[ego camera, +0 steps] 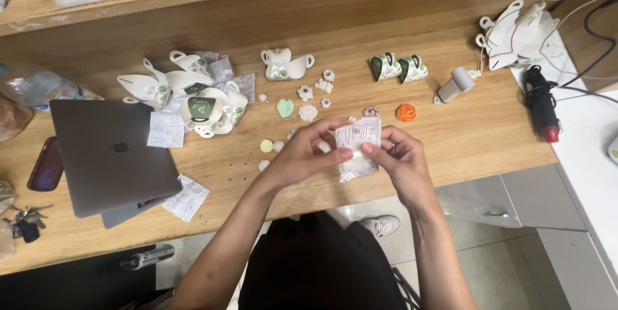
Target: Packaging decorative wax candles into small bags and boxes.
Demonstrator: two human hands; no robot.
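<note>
Together, left hand (pixel 301 155) and right hand (pixel 400 159) hold a small white packet (pixel 356 146) above the bench's (pixel 476 136) front edge, fingers of both pinching it; small moulded flowers (pixel 308 112) lie just behind.

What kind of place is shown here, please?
Probably a home craft or hobby workbench: a wooden table with small moulded ornaments, a glue gun, and a closed laptop.

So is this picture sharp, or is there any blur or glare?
Head view: even, soft light and faint shadows; the left hand, right hand and small white packet look slightly soft; the closed grey laptop shows no glare; the desk edges bow a little.
</note>
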